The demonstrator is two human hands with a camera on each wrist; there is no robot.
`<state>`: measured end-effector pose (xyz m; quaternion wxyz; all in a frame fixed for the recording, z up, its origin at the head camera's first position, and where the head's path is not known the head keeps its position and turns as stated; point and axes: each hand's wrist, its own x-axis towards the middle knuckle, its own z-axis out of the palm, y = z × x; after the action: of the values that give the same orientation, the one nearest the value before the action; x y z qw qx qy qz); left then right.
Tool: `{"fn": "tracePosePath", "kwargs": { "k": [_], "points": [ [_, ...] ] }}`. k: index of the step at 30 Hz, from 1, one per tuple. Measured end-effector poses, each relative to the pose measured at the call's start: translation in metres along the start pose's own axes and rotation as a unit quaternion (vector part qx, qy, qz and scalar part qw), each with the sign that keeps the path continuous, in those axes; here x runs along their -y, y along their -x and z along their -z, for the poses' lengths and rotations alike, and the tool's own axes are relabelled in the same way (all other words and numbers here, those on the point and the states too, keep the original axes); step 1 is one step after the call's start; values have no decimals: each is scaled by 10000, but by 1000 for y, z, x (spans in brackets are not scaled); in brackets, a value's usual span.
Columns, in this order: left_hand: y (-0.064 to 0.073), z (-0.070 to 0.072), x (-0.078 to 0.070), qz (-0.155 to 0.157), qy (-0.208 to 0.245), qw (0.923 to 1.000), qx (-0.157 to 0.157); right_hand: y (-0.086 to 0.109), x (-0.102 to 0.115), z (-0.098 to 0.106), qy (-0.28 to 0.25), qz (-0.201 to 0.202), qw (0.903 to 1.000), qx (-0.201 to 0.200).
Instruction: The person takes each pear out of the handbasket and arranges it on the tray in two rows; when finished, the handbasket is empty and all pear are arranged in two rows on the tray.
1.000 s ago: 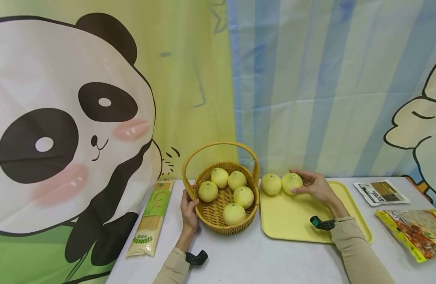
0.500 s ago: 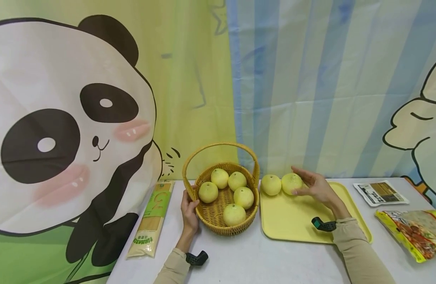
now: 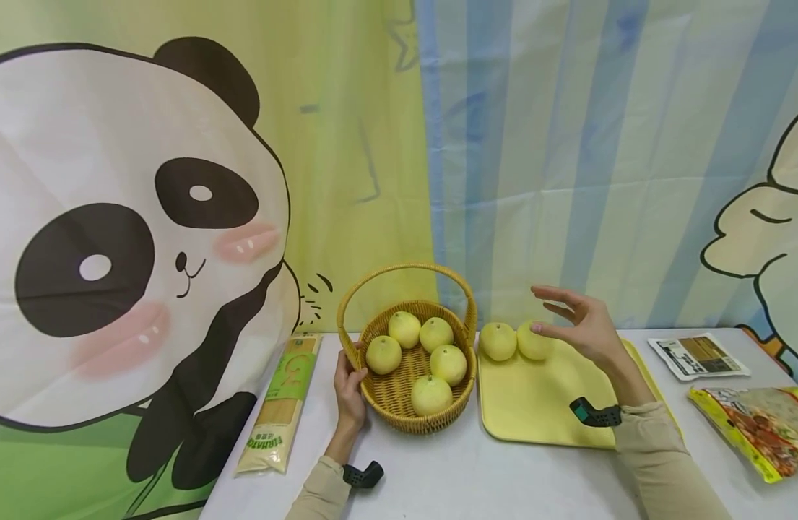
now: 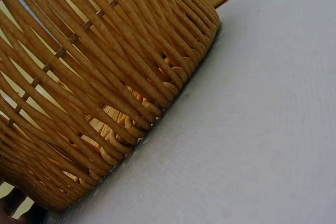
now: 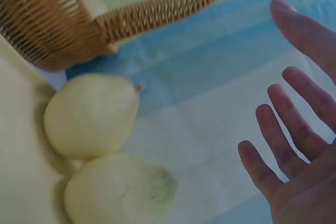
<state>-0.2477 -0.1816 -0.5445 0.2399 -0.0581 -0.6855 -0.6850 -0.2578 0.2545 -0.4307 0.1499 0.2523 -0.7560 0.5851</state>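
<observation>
While the left hand (image 3: 351, 393) grips the left side of a wicker basket (image 3: 408, 422) holding five pears (image 3: 432, 396), the right hand (image 3: 590, 331), fingers spread wide, hovers near two pears (image 3: 498, 342) at a yellow tray's (image 3: 548, 408) far-left corner.

Five pale pears (image 3: 432, 396) in wicker basket (image 3: 401, 379); two, apparently touching, on tray (image 3: 535, 404).

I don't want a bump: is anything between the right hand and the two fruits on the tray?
Nothing visible is. The right wrist view shows just a gap between the right hand and the two fruits on the tray.
</observation>
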Motion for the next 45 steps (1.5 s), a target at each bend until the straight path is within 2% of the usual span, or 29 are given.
{"fn": "tracePosePath", "kwargs": {
  "k": [2,5,8,12,14,18,24,30,34,40,43,45],
  "points": [
    [0,1,1,2,-35,10000,-11,-3,13,-7,124,181,9998,-22],
    [1,2,1,53,-31,10000,-9,-7,29,-18,206,461,9985,220],
    [1,2,0,50,0,10000,-10,-14,41,-29,89,591,9948,825],
    [0,3,1,6,20,10000,-1,-24,48,-44,-194,422,9822,1820],
    [0,4,1,23,17,10000,8,-29,48,-53,-458,284,9730,2243],
    [0,5,1,64,30,10000,18,-39,44,-75,-913,95,9544,2842],
    [-1,6,2,10,-4,10000,40,-56,35,-105,-742,40,9383,3378],
    [-2,6,3,0,13,10000,20,-75,29,-133,-812,-132,9219,3786],
    [-2,4,1,-21,61,10000,34,-84,24,-151,-770,-254,9034,4210],
    [1,2,-1,-24,-8,10000,37,-90,19,-166,-720,-693,8657,4905],
    [1,1,-1,12,12,10000,21,-91,20,-170,-432,-789,8539,5126],
    [1,1,0,34,36,10000,6,-92,23,-172,-37,-845,8445,5288]
  ]
}}
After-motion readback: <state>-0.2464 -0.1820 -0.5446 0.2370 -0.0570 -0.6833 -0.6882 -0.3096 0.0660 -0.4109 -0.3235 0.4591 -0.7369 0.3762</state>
